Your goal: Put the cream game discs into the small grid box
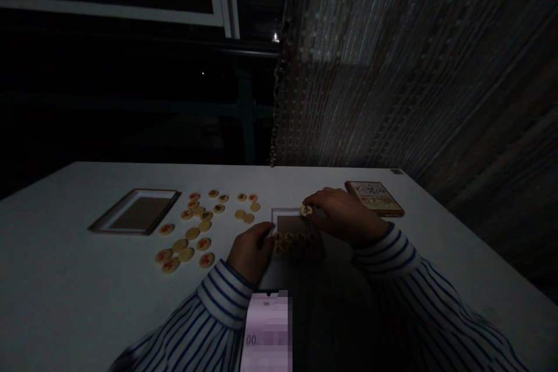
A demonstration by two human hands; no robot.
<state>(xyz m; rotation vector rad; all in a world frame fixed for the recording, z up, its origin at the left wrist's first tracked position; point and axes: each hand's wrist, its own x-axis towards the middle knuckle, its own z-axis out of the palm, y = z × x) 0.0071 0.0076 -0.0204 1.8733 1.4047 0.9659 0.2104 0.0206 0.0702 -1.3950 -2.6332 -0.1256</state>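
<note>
Fingers of R hand (342,215) pinched shut on 1 xiangqi pc (306,210), held above far R corner of open tray (288,224). L hand (248,253) at tray's L edge, fingers part-curled; can't tell if gripping. Rows of pcs (288,238) in tray's near half. Loose pcs (192,233) on bench (108,296), left of tray.

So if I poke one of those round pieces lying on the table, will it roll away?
Probably not: the loose pieces lie mostly flat on the white table, so a poke would likely just slide one. Stood on its round edge, one might roll. The piece in the right hand looks small, so it's probably light.
</note>
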